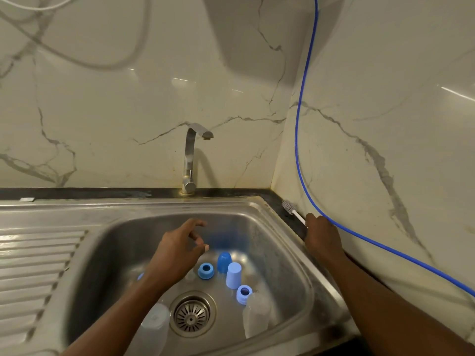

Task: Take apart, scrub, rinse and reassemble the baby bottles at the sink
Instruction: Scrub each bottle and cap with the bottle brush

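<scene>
Bottle parts lie apart in the steel sink (290,255). Two clear bottle bodies (154,327) (257,314) stand on either side of the drain (192,314). Two blue screw rings (206,271) (244,294), a dark blue cap (224,262) and a light blue cap (234,275) sit between them. My left hand (177,250) hovers over the basin with loosely curled fingers, holding nothing. My right hand (322,233) grips the white handle of a small bottle brush (290,208) lying on the dark counter strip at the right wall.
The steel tap (191,160) stands behind the basin with no water running. A ribbed drainboard (33,263) lies to the left. A blue hose (302,98) hangs down the right marble wall and passes just beside my right hand.
</scene>
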Tool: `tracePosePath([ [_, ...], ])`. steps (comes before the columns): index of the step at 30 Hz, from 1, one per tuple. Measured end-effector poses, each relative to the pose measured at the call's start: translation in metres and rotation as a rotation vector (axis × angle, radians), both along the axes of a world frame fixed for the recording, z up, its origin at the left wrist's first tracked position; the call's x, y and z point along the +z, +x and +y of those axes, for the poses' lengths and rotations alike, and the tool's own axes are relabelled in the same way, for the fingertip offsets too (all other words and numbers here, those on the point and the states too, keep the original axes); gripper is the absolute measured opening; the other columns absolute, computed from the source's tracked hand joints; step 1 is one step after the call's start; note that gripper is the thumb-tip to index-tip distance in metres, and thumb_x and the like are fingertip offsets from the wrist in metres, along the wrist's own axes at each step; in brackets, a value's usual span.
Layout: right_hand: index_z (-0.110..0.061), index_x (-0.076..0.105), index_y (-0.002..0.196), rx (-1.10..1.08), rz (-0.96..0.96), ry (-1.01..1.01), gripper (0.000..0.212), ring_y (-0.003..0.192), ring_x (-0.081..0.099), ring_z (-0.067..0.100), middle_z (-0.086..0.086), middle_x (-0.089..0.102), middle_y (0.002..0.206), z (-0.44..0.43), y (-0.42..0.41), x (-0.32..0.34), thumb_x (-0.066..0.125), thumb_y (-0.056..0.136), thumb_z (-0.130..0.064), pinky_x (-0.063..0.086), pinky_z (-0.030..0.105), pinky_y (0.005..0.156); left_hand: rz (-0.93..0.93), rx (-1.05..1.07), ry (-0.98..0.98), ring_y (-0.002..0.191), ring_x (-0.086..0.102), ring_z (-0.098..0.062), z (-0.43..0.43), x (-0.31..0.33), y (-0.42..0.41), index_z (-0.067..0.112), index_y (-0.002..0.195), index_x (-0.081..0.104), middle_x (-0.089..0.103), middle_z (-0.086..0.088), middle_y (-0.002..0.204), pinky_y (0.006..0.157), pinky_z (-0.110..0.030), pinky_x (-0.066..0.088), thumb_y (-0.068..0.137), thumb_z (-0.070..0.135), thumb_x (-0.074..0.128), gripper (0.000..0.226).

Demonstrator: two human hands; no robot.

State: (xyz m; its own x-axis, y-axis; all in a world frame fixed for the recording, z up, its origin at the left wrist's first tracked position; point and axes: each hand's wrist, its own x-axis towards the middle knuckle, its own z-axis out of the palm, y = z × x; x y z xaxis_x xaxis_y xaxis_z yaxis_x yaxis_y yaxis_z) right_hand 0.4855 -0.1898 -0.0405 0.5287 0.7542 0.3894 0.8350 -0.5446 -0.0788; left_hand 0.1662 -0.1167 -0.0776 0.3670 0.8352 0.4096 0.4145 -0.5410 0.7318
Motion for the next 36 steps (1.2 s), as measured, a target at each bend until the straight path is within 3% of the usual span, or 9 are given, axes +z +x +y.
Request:
tracePosePath([
  [5,-0.014,0.053,0.111,-0.040,-0.130,-0.031,0.020,0.104,0.051,0.029,0.008,0.054,0.112,-0.005,0.003,-0.012,0.048,0.092,-0.014,0.041,0.035,0.085,-0.006,0.011,-0.008,0.076,0.066,-0.009,0.003,-0.002,-0.001,0.029,0.126,0.055,0.064,0.010,0.087,0.076,-0.025,0.056,0.088,0.020,0.072,0.043],
  [11,-0.015,0.060,0.102,-0.034,-0.235,0.009,0.017,0.095,0.053,0.028,0.006,0.058,0.102,-0.012,-0.010,-0.021,0.052,0.087,-0.019,0.039,0.036,0.079,-0.068,0.025,-0.053,0.081,0.066,-0.010,0.003,-0.001,-0.006,0.028,0.123,0.057,0.065,0.008,0.089,0.072,-0.021,0.052,0.087,0.017,0.071,0.041],
  [19,-0.014,0.054,0.121,0.042,0.009,0.118,0.038,0.118,0.049,0.025,0.005,0.053,0.121,-0.025,-0.041,-0.028,0.051,0.094,-0.040,0.037,0.035,0.099,-0.125,0.067,-0.052,0.080,0.064,-0.008,0.005,-0.001,-0.013,0.024,0.127,0.056,0.065,0.007,0.086,0.067,-0.013,0.043,0.089,0.015,0.069,0.041],
  [24,-0.011,0.032,0.148,0.123,0.285,0.037,0.066,0.144,0.025,0.028,0.011,0.031,0.154,-0.038,-0.078,-0.028,0.042,0.097,-0.051,0.025,0.039,0.115,-0.162,0.126,-0.058,0.079,0.063,-0.006,0.012,-0.001,-0.028,0.022,0.126,0.056,0.064,0.007,0.084,0.073,-0.024,0.050,0.089,0.014,0.069,0.040],
  [30,-0.024,0.053,0.134,0.400,0.598,0.018,0.047,0.113,0.057,0.014,-0.001,0.060,0.130,-0.026,-0.122,-0.012,0.062,0.090,-0.040,0.039,0.021,0.088,-0.184,0.229,-0.127,0.075,0.065,-0.011,0.024,-0.008,-0.046,0.019,0.121,0.060,0.066,0.002,0.082,0.065,-0.020,0.048,0.088,0.013,0.070,0.035],
  [33,-0.023,0.059,0.124,0.490,0.685,0.091,0.038,0.092,0.057,0.007,-0.003,0.064,0.112,0.000,-0.139,0.000,0.067,0.089,-0.033,0.041,0.015,0.076,-0.176,0.251,-0.179,0.075,0.066,-0.014,0.027,-0.012,-0.047,0.018,0.122,0.059,0.067,0.000,0.083,0.067,-0.024,0.050,0.088,0.013,0.071,0.036],
  [36,-0.020,0.064,0.113,0.526,0.799,0.178,0.026,0.085,0.060,0.010,-0.002,0.065,0.097,0.027,-0.149,0.004,0.067,0.088,-0.028,0.047,0.012,0.069,-0.132,0.246,-0.207,0.077,0.066,-0.013,0.029,-0.014,-0.044,0.016,0.122,0.059,0.067,0.000,0.084,0.070,-0.025,0.050,0.087,0.013,0.071,0.037],
])
